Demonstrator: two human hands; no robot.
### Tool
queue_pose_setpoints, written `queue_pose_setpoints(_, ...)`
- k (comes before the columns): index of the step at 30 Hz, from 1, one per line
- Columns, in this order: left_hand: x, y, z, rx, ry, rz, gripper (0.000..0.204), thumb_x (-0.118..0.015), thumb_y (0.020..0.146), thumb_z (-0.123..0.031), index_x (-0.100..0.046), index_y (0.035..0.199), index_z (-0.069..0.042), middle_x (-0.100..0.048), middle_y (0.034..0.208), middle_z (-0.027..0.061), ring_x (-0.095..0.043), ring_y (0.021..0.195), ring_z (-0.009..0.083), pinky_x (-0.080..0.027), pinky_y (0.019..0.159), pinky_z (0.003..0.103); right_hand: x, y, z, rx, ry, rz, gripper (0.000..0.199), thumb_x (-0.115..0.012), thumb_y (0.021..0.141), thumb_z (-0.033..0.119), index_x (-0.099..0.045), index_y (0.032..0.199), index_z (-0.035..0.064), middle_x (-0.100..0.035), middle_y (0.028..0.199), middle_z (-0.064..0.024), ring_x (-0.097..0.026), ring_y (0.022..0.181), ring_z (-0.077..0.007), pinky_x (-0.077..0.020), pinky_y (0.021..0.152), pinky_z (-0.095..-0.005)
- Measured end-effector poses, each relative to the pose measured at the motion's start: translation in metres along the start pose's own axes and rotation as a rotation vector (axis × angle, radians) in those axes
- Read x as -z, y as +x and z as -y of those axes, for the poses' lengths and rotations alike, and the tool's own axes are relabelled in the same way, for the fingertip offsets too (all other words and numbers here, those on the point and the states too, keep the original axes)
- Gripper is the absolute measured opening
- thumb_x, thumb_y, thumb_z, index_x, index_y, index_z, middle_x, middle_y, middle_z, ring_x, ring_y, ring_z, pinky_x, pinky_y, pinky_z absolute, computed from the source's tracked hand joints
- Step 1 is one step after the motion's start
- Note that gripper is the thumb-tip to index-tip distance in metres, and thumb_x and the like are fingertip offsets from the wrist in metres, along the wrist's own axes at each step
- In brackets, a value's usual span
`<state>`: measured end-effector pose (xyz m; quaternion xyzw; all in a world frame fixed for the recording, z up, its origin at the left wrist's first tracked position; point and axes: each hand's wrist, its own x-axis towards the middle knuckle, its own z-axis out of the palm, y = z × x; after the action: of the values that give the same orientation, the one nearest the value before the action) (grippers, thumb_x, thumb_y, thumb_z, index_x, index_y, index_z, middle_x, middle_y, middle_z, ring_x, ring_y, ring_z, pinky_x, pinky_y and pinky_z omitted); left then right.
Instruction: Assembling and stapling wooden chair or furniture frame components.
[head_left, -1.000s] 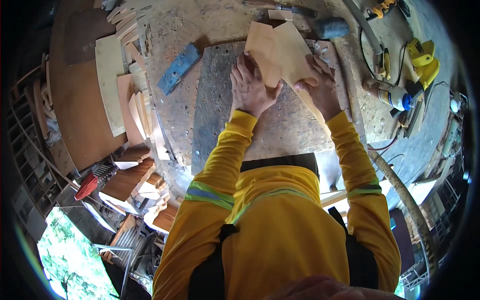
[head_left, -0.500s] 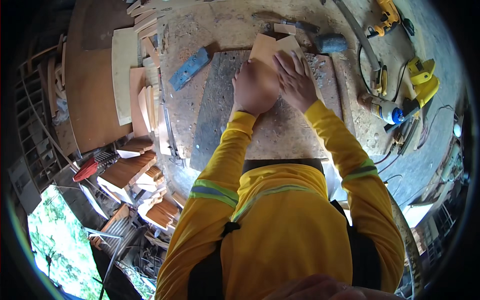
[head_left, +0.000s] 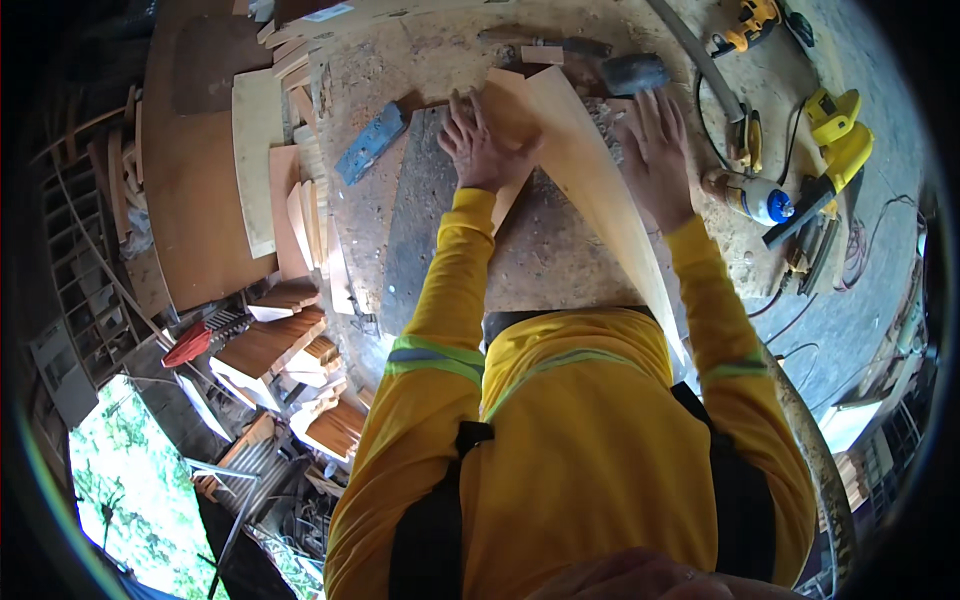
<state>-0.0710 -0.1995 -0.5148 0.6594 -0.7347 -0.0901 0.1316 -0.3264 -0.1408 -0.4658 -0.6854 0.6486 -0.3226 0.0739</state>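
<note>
Two flat wooden boards meet at their far ends in a V on the worktable. The long pale board (head_left: 598, 172) runs from there toward my waist. The darker board (head_left: 511, 100) slants down to the left and is partly covered by my left hand. My left hand (head_left: 480, 150) is open, its fingers spread beside the darker board and its thumb reaching over it. To the right of the pale board my right hand (head_left: 655, 160) is open, fingers stretched out and slightly blurred, holding nothing. Under the boards lies a worn dark plank (head_left: 415, 215).
A blue block-like tool (head_left: 370, 143) lies left of my left hand. Beyond the boards are a small wood offcut (head_left: 542, 55) and a black mallet head (head_left: 634, 74). To the right are a bottle with a blue cap (head_left: 750, 195), yellow power tools (head_left: 848, 150) and cords. Wood pieces are stacked at left.
My hands have come apart: the left moved left, the right moved right off the boards. The boards, mostly covered before, now show spread in a V.
</note>
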Motion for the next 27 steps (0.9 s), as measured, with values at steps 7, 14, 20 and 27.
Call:
queue_pose_setpoints(7,-0.026,0.059,-0.008,0.220,0.034,0.003,0.116,-0.071,0.074,-0.069,-0.023,0.161,-0.010,-0.021,0.162,0.0264,-0.022,0.146,0.0486,-0.018,0.116,0.065,0.025,-0.079,-0.030,-0.210,0.092,0.093,0.059,-0.062,0.097,0.022,-0.043,0.150,0.0020,-0.045,0.150,-0.0265,-0.042,0.138,-0.0454,-0.0357,0.115,-0.0485)
queue_pose_setpoints(14,-0.013,0.035,0.002,-0.188,-0.249,-0.195,0.069,-0.064,0.092,-0.033,-0.040,0.154,-0.014,-0.035,0.156,0.0203,-0.030,0.143,0.0463,-0.026,0.115,0.060,0.025,-0.078,-0.030,-0.231,0.123,0.052,0.058,-0.065,0.093,0.015,-0.046,0.147,0.0012,-0.052,0.142,-0.0260,-0.050,0.130,-0.0423,-0.0404,0.110,-0.0481)
queue_pose_setpoints(20,0.017,-0.004,0.003,-0.518,0.008,0.071,0.066,-0.065,0.090,-0.040,-0.047,0.149,-0.019,-0.036,0.156,0.0167,-0.029,0.142,0.0474,-0.027,0.114,0.062,0.076,-0.140,-0.005,-0.624,0.347,0.029,0.043,-0.068,0.091,0.009,-0.057,0.131,0.0000,-0.065,0.113,-0.0163,-0.064,0.103,-0.0254,-0.0512,0.092,-0.0361)
queue_pose_setpoints(27,0.013,0.021,0.004,-0.531,0.101,0.138,0.070,-0.062,0.091,-0.045,-0.041,0.154,-0.024,-0.030,0.161,0.0138,-0.028,0.144,0.0483,-0.024,0.113,0.068,0.141,-0.171,-0.051,-0.582,0.168,-0.550,0.031,-0.066,0.096,0.013,-0.061,0.124,-0.0003,-0.068,0.098,-0.0110,-0.065,0.086,-0.0202,-0.0520,0.083,-0.0300)
